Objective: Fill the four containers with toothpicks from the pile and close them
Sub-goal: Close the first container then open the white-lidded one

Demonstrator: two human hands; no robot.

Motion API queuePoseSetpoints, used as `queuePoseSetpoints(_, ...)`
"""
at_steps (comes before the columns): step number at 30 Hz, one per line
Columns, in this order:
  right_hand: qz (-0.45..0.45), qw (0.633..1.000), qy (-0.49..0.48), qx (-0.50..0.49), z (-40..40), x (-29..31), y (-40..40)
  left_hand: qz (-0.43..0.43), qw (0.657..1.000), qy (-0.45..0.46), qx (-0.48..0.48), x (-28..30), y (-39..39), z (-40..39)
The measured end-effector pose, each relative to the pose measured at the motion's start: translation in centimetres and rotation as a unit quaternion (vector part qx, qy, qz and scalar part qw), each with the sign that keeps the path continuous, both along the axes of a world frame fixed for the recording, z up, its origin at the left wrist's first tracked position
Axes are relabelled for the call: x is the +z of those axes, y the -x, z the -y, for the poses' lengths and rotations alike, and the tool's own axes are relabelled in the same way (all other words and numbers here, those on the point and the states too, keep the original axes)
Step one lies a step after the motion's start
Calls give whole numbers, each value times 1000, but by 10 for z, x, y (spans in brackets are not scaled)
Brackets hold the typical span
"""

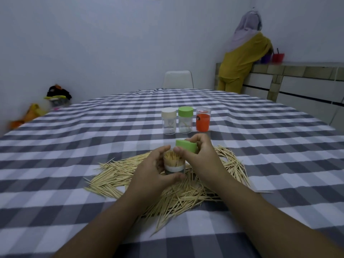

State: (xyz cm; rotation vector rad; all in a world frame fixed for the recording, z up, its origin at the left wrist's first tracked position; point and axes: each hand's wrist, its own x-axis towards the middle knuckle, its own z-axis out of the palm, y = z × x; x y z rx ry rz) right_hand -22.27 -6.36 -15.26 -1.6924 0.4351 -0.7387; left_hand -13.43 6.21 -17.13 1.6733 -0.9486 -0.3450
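A clear container (174, 165) packed with upright toothpicks stands on the toothpick pile (173, 187) in front of me. My left hand (155, 171) grips its side. My right hand (201, 157) pinches a green lid (186, 146), tilted just above the container's open rim at its right. Farther back stand three containers in a row: one with a white lid (169, 121), one with a green lid (185, 119) and an orange one (203, 119) whose top looks clear. The first two look nearly empty.
The table wears a grey and white checked cloth (93, 146). A white chair (178, 79) stands at the far edge. A person in yellow (242, 58) leans on a counter at the back right. Bags (57, 95) lie on the floor at the left.
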Motion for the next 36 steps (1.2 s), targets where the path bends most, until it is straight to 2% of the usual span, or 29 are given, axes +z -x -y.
queuePoseSetpoints(9, 22, 998, 9, 66, -13, 2, 1, -16, 1000, 11, -18, -2, -4, 0)
queuePoseSetpoints(18, 13, 995, 56, 78, -11, 3, 2, -8, 1000, 15, -12, -5, -6, 1)
queuePoseSetpoints(36, -8, 992, 44, 116, -1, 8, 8, 23, 999, 37, -4, -1, -2, -2)
